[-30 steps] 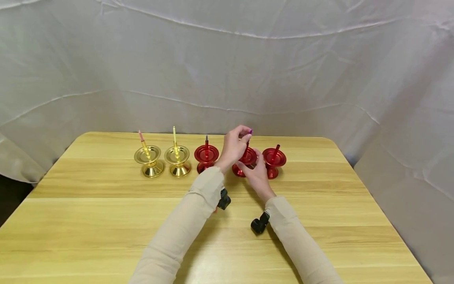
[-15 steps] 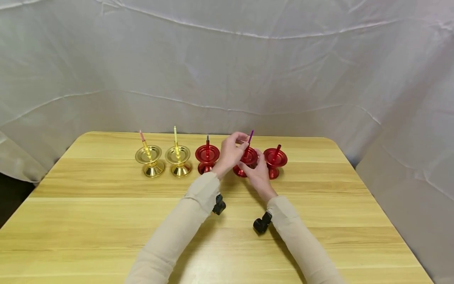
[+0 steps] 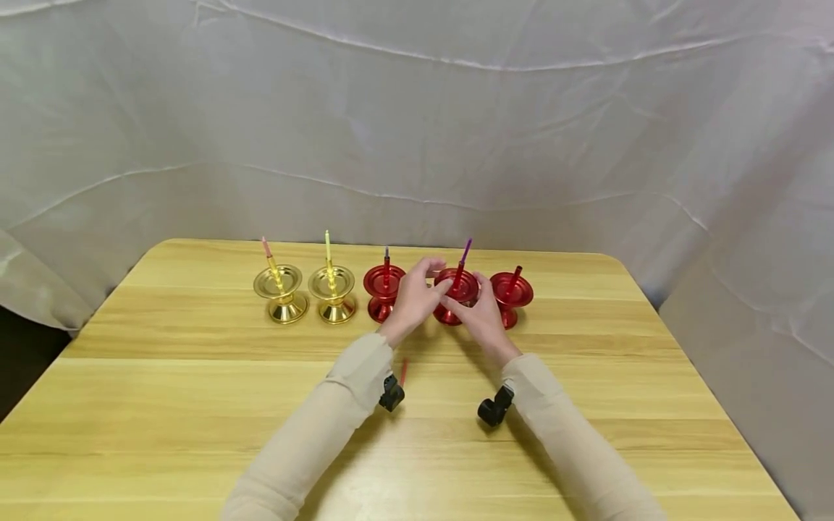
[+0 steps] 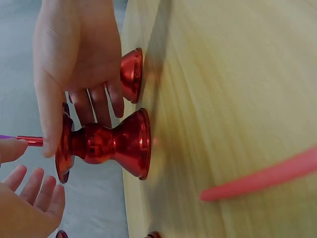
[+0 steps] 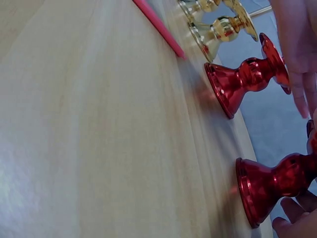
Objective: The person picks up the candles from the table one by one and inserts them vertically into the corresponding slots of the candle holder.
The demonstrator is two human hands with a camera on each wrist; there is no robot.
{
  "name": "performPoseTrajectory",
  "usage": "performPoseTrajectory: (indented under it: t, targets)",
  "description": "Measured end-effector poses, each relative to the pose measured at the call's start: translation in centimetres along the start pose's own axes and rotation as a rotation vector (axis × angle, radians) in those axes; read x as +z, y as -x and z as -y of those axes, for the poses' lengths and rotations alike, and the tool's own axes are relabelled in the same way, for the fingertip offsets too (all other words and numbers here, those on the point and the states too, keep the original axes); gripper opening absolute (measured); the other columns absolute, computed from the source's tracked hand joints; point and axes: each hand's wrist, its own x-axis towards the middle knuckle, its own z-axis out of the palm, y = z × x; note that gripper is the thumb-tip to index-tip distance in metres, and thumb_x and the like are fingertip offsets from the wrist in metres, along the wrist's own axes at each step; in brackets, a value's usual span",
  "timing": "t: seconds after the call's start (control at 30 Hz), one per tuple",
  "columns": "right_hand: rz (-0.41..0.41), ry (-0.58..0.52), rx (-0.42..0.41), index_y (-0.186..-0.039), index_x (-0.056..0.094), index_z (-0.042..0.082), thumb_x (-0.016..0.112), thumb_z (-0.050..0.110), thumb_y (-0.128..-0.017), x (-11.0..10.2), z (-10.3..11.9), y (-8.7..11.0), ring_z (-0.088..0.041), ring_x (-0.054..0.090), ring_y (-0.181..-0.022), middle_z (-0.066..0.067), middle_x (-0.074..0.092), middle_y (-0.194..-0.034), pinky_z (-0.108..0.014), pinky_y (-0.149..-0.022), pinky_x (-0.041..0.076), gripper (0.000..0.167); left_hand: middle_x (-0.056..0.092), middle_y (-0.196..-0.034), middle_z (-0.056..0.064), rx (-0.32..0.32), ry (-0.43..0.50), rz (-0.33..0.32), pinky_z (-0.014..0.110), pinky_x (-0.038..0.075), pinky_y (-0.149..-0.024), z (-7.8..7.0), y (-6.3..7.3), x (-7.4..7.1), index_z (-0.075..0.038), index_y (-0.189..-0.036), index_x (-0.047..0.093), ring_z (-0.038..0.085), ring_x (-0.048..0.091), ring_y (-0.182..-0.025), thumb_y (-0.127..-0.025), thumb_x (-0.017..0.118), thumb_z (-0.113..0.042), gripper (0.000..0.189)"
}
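Observation:
A red candle holder (image 3: 449, 314) stands on the table with a purple candle (image 3: 467, 250) upright, slightly tilted, in its tube. My right hand (image 3: 483, 312) holds its dish from the right; in the left wrist view, the thumb lies at the rim and the fingers pass behind the stem. My left hand (image 3: 415, 295) is at the dish's left side with fingers spread and relaxed. In the left wrist view, its thumb overlaps the top of the red tube (image 4: 32, 141). A pink-red candle (image 4: 262, 176) lies on the table nearer to me, partly hidden by my left wrist in the head view.
Left of my hands stand another red holder (image 3: 383, 279) with a dark candle and two gold holders (image 3: 337, 312) (image 3: 287, 311) with yellow and pink candles. A red holder (image 3: 511, 289) with a bare tube stands close on the right. A pale cloth (image 3: 417, 130) hangs behind the table.
My left hand has let go of the purple candle and moved down and left, uncovering it in the tube. The candle lying on the table has come into sight. My right hand still holds the holder.

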Motion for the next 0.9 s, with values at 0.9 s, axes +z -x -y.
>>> performPoseTrajectory:
  t: [0.9]
  targets:
    - [0.093,0.008,0.035,-0.148,0.027,-0.002,0.062,0.008,-0.093,-7.0,0.5,4.7,-0.037,0.051,-0.121,-0.028,0.048,-0.136,-0.022,-0.088,0.049,0.067,0.058,-0.125,0.017,-0.068,0.035,0.083,0.041,0.046,-0.096,0.3,3.7,-1.5,0.003,-0.131,0.051,0.03,0.054,-0.114,-0.09,0.065,-0.005,0.045]
